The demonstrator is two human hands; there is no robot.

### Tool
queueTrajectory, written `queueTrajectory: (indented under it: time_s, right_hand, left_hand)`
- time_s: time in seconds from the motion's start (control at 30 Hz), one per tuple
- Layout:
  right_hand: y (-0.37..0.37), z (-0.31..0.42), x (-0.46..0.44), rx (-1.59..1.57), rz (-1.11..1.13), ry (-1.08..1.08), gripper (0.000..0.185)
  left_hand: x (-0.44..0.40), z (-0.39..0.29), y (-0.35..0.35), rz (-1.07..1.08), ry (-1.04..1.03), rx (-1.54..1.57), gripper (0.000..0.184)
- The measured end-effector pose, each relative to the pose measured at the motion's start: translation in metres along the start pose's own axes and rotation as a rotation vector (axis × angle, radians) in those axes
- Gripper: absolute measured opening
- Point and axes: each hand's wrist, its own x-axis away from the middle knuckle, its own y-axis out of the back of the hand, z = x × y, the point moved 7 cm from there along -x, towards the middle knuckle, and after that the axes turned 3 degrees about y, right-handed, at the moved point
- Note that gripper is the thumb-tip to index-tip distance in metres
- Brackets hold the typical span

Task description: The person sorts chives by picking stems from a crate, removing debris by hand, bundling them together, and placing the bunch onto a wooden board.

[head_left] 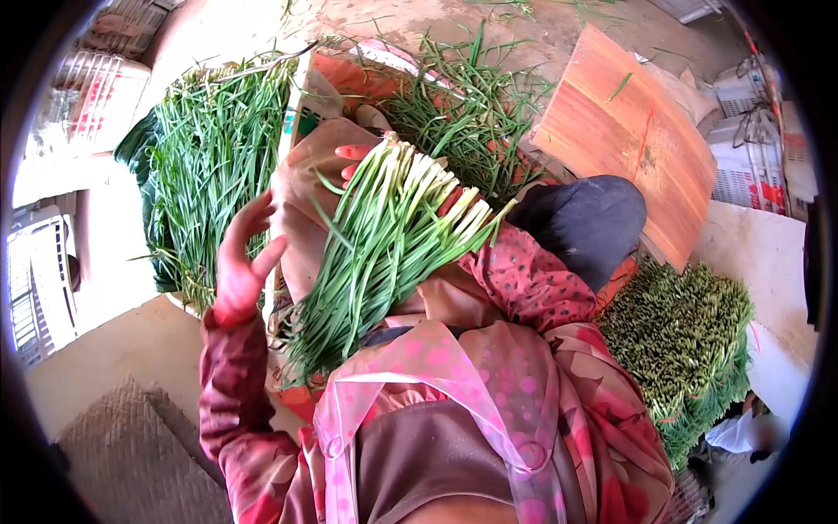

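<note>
A loose bunch of garlic chives point(384, 236) lies over my lap, its pale cut ends toward the upper right and its green leaves hanging down to the left. My right hand point(353, 154) holds it from beneath; only some fingers show past the bunch, and the palm is hidden under the stalks. Held up to the left of the bunch, my left hand point(242, 266) is open with its fingers apart and nothing in it. Just beyond that hand stands a big heap of chives point(218, 166), its long leaves upright in a dark green wrapping.
Loose chive leaves point(476, 100) are scattered on the ground ahead. A wooden board point(624, 135) leans beyond my right knee point(583, 218). Tied chives point(676, 332) are stacked at the right, cut ends up. White crates point(746, 157) stand at the far right, and a woven mat point(135, 463) lies lower left.
</note>
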Motion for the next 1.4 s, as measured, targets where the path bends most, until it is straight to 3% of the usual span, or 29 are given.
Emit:
queueTrajectory:
  time_s: [0.1, 0.17, 0.23, 0.27, 0.37, 0.43, 0.5, 0.53, 0.63, 0.7, 0.77, 0.8, 0.83, 0.9, 0.97, 1.03, 1.07, 1.13, 1.17, 1.2, 1.23, 1.27, 1.3, 1.4]
  right_hand:
    - [-0.012, 0.001, 0.002, -0.053, 0.081, -0.018, 0.064]
    - [-0.017, 0.004, 0.002, -0.140, 0.146, -0.021, 0.071]
    - [-0.028, 0.008, 0.015, 0.228, 0.057, 0.032, 0.072]
    - [-0.012, 0.006, 0.023, 0.262, 0.031, -0.014, 0.073]
    - [0.015, 0.061, 0.058, 1.079, -0.308, 0.165, 0.053]
    - [0.025, 0.104, 0.097, 0.899, -0.656, 0.240, 0.044]
    - [-0.002, 0.138, 0.112, 1.097, -0.702, 0.384, 0.037]
    - [-0.022, 0.135, 0.105, 1.094, -0.686, 0.369, 0.037]
    - [-0.086, 0.092, 0.079, 1.982, -0.346, 0.179, 0.037]
    - [-0.095, 0.049, 0.066, 2.441, -0.134, 0.283, 0.035]
    - [-0.051, 0.029, 0.061, 2.459, -0.142, 0.165, 0.032]
    - [-0.036, 0.028, 0.062, 2.333, -0.180, 0.321, 0.030]
    - [-0.029, 0.027, 0.062, 2.334, -0.168, 0.316, 0.030]
    - [-0.009, 0.045, 0.070, 2.349, -0.456, 0.265, 0.031]
    - [0.034, 0.091, 0.086, 2.003, -0.762, 0.413, 0.030]
    - [0.013, 0.127, 0.093, 2.110, -0.881, 0.344, 0.026]
    - [-0.010, 0.131, 0.088, 1.973, -0.794, 0.498, 0.020]
    - [-0.073, 0.114, 0.074, 1.743, -0.730, 0.503, 0.017]
    - [-0.096, 0.093, 0.063, 1.774, -0.565, 0.485, 0.019]
    - [-0.121, 0.067, 0.057, 1.866, -0.484, 0.408, 0.027]
    - [-0.131, 0.043, 0.048, 2.170, -0.313, 0.375, 0.042]
    - [-0.130, 0.018, 0.039, 2.398, -0.264, 0.156, 0.051]
    - [-0.111, 0.002, 0.033, 2.592, -0.232, 0.069, 0.057]
    - [-0.075, 0.004, 0.022, 2.534, -0.272, 0.105, 0.035]
  left_hand:
    - [-0.034, 0.000, -0.080, 0.264, -0.085, 0.529, 0.083]
    - [-0.016, 0.016, -0.125, 0.628, 0.280, 0.689, 0.085]
    - [0.012, 0.022, -0.161, 0.811, 0.541, 0.961, 0.083]
    - [0.022, 0.024, -0.168, 0.836, 0.607, 1.035, 0.078]
    - [0.034, 0.037, -0.166, 0.690, 0.630, 1.124, 0.061]
    - [0.042, 0.049, -0.154, 0.503, 0.708, 1.152, 0.048]
    - [0.053, 0.057, -0.145, 0.377, 0.780, 1.183, 0.046]
    - [0.055, 0.054, -0.143, 0.340, 0.776, 1.210, 0.046]
    - [0.058, 0.062, -0.142, 0.208, 0.778, 1.206, 0.047]
    - [0.061, 0.042, -0.143, 0.190, 0.814, 1.274, 0.046]
    - [0.067, 0.059, -0.147, 0.141, 0.771, 1.217, 0.045]
    - [0.067, 0.055, -0.148, 0.157, 0.786, 1.258, 0.047]
    - [0.068, 0.054, -0.150, 0.147, 0.786, 1.265, 0.047]
    - [0.068, 0.058, -0.144, 0.020, 0.774, 1.248, 0.041]
    - [0.069, 0.053, -0.143, 0.003, 0.770, 1.283, 0.038]
    - [0.068, 0.063, -0.144, 0.009, 0.764, 1.269, 0.036]
    - [0.067, 0.061, -0.143, 0.010, 0.761, 1.277, 0.036]
    - [0.063, 0.052, -0.141, 0.031, 0.715, 1.267, 0.035]
    - [0.062, 0.054, -0.143, 0.033, 0.713, 1.272, 0.035]
    - [0.061, 0.058, -0.144, 0.024, 0.710, 1.248, 0.035]
    - [0.060, 0.061, -0.144, 0.015, 0.708, 1.222, 0.034]
    - [0.057, 0.050, -0.140, -0.023, 0.648, 1.232, 0.034]
    - [0.057, 0.047, -0.138, -0.023, 0.647, 1.233, 0.034]
    - [0.059, 0.048, -0.134, -0.072, 0.660, 1.171, 0.032]
